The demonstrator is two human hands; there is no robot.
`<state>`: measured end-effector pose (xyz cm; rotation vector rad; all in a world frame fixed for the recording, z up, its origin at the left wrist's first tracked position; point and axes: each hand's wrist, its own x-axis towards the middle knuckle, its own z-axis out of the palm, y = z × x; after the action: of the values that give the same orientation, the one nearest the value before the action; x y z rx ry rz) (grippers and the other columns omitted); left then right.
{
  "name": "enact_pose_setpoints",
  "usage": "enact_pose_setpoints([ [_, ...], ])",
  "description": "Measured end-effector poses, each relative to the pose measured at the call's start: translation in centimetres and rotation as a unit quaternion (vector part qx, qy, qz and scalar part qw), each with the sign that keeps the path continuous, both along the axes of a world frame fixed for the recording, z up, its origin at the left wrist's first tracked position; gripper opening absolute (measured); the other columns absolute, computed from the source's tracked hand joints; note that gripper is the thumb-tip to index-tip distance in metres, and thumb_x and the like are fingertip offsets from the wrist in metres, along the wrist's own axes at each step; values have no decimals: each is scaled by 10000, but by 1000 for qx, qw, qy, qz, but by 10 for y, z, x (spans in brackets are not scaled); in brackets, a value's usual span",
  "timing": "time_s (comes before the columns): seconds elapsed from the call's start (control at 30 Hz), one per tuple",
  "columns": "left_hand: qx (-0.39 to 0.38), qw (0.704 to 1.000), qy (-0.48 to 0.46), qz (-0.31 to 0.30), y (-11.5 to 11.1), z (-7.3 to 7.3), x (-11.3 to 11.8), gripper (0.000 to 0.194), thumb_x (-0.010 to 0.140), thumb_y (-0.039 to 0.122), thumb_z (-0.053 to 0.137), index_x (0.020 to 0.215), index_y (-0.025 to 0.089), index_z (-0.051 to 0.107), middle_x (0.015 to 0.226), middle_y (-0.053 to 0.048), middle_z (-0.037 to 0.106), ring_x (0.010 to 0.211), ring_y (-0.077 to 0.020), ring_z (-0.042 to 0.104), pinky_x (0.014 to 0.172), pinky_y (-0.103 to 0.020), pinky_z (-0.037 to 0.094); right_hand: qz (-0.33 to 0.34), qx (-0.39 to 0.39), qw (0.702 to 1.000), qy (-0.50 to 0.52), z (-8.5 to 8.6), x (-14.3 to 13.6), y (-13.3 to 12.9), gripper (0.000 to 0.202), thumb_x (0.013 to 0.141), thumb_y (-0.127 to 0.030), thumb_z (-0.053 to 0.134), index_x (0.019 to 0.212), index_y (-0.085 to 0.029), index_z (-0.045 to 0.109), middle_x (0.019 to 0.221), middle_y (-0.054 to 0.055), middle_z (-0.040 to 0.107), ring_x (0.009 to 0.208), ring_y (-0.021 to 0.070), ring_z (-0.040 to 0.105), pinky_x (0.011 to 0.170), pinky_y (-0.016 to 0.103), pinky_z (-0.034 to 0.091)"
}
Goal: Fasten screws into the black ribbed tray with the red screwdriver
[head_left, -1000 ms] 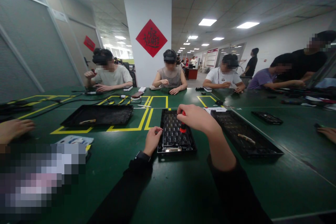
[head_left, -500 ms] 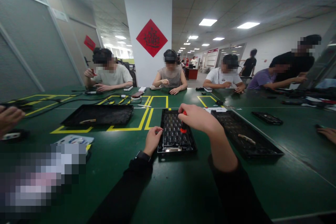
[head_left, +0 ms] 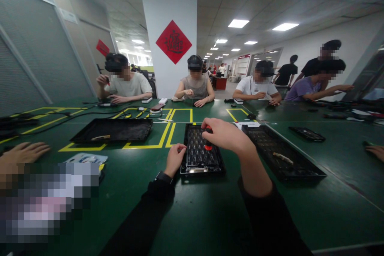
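A black rectangular panel (head_left: 196, 148) with a patterned inside and a raised rim lies in front of me. My right hand (head_left: 222, 134) wraps round the red and black handle of a screwdriver (head_left: 208, 144), held upright over the panel. Its thin shaft points down to the panel's near right part, where the tip is hard to make out. My left hand (head_left: 175, 159) is at the panel's left rim, thumb and fingers pinched together against the edge. At the panel's near end is a small pale piece (head_left: 198, 170).
Black trays stand left (head_left: 112, 131) and right (head_left: 282, 154), each with a small tan piece inside. A smaller dark panel (head_left: 306, 133) lies farther right. Cables (head_left: 72, 115) cross the table's left side. Another person's hand (head_left: 25, 156) rests at left; several people sit opposite.
Another person's hand at the left has come farther into view and lies flat on the table. A person at the far right has shifted. My hands stay almost in place.
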<state>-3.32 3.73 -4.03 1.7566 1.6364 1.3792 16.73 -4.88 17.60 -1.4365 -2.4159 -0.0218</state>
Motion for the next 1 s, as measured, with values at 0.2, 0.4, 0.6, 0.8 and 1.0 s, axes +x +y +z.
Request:
enact_pose_setpoints([
  [0.2,4,1000,2,-1,-1,0,0,147,761,250,511,807,180,632,865,-41,612,815,-152,549,753,-286,430,3,-9,1000,18,1,1,1,417,909,-449,284,861,-186,604,895,70,657,793,178,587,660,248,358],
  [0.4,8,1000,8,-5,-1,-1,0,155,769,260,501,807,180,628,851,-38,614,804,-151,549,747,-285,429,1,-15,1000,3,1,2,2,226,835,-299,432,975,-202,579,959,62,653,793,187,589,639,247,356],
  [0.6,4,1000,8,-3,-1,0,0,157,771,267,499,804,182,626,856,-37,613,806,-151,549,750,-289,431,-7,-17,1000,21,-1,-2,1,407,874,-500,327,948,-191,581,935,84,653,799,198,589,657,257,375],
  [0.8,-4,1000,6,-1,-2,2,0,160,770,272,504,806,180,630,859,-40,614,797,-152,549,756,-296,435,-32,-4,999,-6,-2,-1,3,235,855,-311,388,886,-196,590,922,64,655,769,192,591,631,256,362],
  [1.0,-6,1000,-7,2,-4,4,1,139,757,252,520,786,176,632,846,-41,615,793,-153,550,759,-300,438,-26,-15,999,29,-1,1,4,315,881,-426,366,987,-204,562,962,75,653,842,206,594,708,269,386],
])
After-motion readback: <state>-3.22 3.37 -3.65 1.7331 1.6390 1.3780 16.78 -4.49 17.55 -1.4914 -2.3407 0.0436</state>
